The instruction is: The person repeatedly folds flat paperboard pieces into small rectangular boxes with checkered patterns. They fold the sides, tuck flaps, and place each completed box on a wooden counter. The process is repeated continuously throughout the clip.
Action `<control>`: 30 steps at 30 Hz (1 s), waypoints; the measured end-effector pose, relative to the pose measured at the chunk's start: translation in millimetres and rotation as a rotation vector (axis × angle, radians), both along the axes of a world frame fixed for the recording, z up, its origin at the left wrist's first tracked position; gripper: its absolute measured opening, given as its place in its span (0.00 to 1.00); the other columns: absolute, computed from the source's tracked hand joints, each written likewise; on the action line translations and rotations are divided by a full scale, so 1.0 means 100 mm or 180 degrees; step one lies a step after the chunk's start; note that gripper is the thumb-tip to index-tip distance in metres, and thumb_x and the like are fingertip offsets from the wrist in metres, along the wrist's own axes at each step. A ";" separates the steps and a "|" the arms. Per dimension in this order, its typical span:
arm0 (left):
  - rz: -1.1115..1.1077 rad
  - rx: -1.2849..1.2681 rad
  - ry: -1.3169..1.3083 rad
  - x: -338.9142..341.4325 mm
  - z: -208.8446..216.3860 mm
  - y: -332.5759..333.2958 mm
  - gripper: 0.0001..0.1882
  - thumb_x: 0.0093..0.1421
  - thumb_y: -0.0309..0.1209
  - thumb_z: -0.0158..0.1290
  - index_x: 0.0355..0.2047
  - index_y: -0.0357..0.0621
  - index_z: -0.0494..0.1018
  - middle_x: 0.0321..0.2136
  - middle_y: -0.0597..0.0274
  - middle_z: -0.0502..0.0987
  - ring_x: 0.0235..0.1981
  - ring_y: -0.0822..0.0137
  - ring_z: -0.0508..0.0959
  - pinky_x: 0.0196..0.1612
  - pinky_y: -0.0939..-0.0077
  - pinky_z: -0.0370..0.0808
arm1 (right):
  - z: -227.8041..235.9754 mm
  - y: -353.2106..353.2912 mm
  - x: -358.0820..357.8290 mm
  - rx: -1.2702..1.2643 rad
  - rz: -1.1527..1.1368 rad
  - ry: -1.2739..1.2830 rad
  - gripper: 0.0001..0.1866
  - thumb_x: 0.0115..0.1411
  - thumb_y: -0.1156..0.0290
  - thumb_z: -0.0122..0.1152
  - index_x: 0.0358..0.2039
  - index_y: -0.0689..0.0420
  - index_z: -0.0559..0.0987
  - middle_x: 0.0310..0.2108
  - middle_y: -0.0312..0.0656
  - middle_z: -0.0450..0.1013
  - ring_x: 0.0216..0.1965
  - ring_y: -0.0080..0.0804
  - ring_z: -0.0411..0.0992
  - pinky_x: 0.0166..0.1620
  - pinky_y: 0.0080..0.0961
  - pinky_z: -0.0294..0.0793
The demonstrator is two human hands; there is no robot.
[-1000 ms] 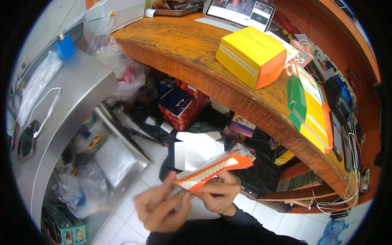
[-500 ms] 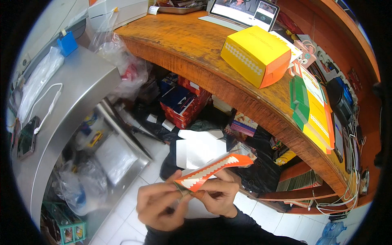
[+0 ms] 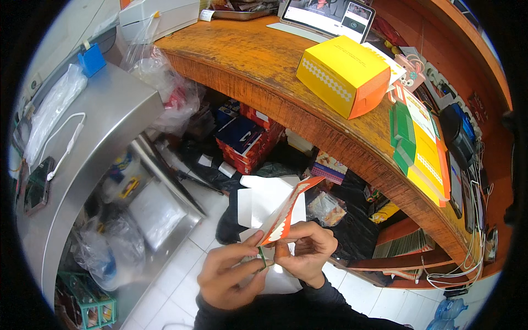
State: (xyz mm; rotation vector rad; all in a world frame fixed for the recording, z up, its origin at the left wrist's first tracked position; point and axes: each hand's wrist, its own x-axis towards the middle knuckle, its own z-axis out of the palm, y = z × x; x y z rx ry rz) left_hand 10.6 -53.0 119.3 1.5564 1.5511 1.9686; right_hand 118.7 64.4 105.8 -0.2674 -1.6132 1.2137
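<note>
Low in the middle, both my hands pinch a folding cardboard box blank. An orange strip with a white scalloped pattern on the box blank (image 3: pixel 284 216) rises away from my fingers, bent and tilted up to the right. My left hand (image 3: pixel 231 274) grips a green-edged flap near its lower end. Close beside it, my right hand (image 3: pixel 306 248) has thumb and finger closed on the card at the strip's base. White cardboard panels (image 3: pixel 254 204) spread out just beyond; whether they join the held piece I cannot tell. My fingers hide the fold itself.
On the wooden desk (image 3: pixel 231 52) stand a yellow and orange box (image 3: pixel 344 71), flat box blanks (image 3: pixel 421 146) and a tablet (image 3: pixel 330 16). A steel counter (image 3: pixel 110 104) holding a phone (image 3: pixel 39 184) curves along the left. Stacked red boxes (image 3: pixel 245 143) sit under the desk.
The orange strip has swung from a shallow slant to a steep one, its far end now higher. Both hands have shifted slightly right, and my right hand now pinches nearer the strip's base.
</note>
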 end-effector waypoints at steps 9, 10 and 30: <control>0.0222 -0.0108 -0.0163 0.03 0.05 0.02 0.08 0.47 0.14 0.61 0.29 0.33 0.79 0.38 0.52 0.72 0.46 0.47 0.79 0.52 0.61 0.78 | -0.01 0.01 -0.02 0.0231 -0.0145 0.0028 0.14 0.45 0.87 0.67 0.35 0.69 0.79 0.30 0.49 0.79 0.30 0.29 0.79 0.35 0.20 0.78; 0.0357 -0.0125 -0.0183 0.04 0.05 0.02 0.08 0.47 0.14 0.61 0.29 0.32 0.79 0.38 0.52 0.72 0.46 0.47 0.79 0.51 0.60 0.78 | 0.00 -0.01 -0.02 0.0333 -0.0171 -0.0053 0.15 0.45 0.86 0.67 0.36 0.68 0.79 0.30 0.49 0.79 0.30 0.30 0.79 0.35 0.20 0.78; 0.1634 0.0444 -0.0101 0.15 -0.15 0.07 0.07 0.48 0.17 0.61 0.28 0.33 0.75 0.35 0.51 0.69 0.36 0.49 0.81 0.47 0.54 0.81 | -0.18 -0.45 -0.27 0.1228 -0.0982 -0.0071 0.18 0.44 0.80 0.70 0.39 0.64 0.81 0.32 0.51 0.79 0.31 0.39 0.81 0.34 0.24 0.79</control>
